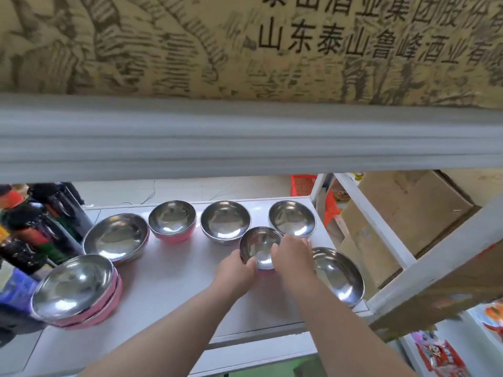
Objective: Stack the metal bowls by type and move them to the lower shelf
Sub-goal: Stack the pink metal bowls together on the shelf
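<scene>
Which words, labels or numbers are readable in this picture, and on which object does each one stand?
"山东泰山鲁峰酒业有": lower line of black print on the cardboard box on the upper shelf; the frame edge cuts it off.
"酒业集团股份": part of the line above on the same box; its tops are cut off, so this reading is uncertain.
Print on the snack packets at the bottom right: too blurred to read.
Metal bowls: no text visible.

7 metal bowls (225, 223), 2 hands (235, 270).
</scene>
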